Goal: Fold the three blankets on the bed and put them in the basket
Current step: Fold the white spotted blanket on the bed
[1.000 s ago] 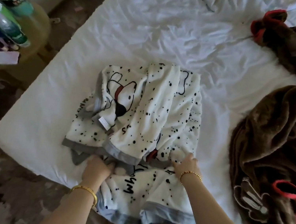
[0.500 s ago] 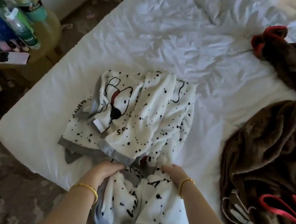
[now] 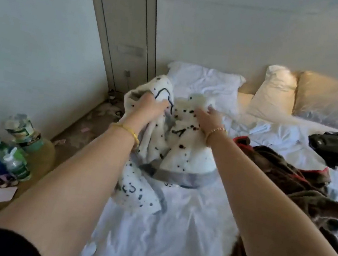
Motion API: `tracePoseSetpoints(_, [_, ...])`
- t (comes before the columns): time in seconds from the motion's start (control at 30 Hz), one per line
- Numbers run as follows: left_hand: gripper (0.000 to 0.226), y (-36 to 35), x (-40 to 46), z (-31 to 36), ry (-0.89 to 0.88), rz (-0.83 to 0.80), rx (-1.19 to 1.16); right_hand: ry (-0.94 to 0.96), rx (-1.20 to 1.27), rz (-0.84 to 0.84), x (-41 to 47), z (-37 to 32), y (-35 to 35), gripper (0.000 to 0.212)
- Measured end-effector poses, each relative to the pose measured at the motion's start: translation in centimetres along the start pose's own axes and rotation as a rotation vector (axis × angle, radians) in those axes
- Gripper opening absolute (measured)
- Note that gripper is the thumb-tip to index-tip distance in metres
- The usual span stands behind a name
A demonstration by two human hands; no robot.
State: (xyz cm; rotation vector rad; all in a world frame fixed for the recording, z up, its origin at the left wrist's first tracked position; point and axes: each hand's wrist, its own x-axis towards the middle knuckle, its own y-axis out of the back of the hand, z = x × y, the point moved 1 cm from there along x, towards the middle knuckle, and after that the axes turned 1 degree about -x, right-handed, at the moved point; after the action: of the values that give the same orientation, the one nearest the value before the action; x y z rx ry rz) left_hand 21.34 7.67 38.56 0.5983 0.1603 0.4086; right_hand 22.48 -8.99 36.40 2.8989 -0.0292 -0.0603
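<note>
A white blanket with black spots and a grey border (image 3: 184, 152) hangs lifted above the bed (image 3: 170, 226), its lower end trailing on the sheet. My left hand (image 3: 149, 107) grips its upper left part. My right hand (image 3: 209, 117) holds its upper right part, arms stretched forward. A brown fuzzy blanket with red trim (image 3: 299, 186) lies crumpled on the right side of the bed. No basket is in view.
A round side table (image 3: 33, 160) at the left carries bottles and small items. Pillows (image 3: 276, 95) lean at the head of the bed. A black bundle (image 3: 336, 144) lies at the far right. A wall and door frame stand behind.
Both hands have raised the spotted blanket off the bed and stretched it forward. The view has tilted up from the mattress toward the pillows and wall.
</note>
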Motion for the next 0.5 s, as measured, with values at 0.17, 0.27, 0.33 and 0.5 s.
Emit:
tracePoseSetpoints(0.17, [0.020, 7.0, 4.0, 16.2, -0.426, 0.280, -0.104, 0.411, 0.067, 0.248, 4.1, -17.3, 4.8, 0.028])
tracePoseSetpoints(0.27, [0.023, 6.3, 3.8, 17.3, -0.463, 0.265, -0.010, 0.418, -0.125, 0.317, 4.3, -17.1, 6.0, 0.025])
tracePoseSetpoints(0.33, [0.026, 4.8, 3.7, 16.4, -0.462, 0.236, 0.028, 0.407, -0.287, 0.355, 4.2, -15.1, 6.3, 0.011])
tracePoseSetpoints(0.5, [0.030, 0.7, 2.7, 9.1, -0.300, 0.093, 0.018, 0.277, -0.464, 0.398, 2.1, -8.1, 5.7, 0.010])
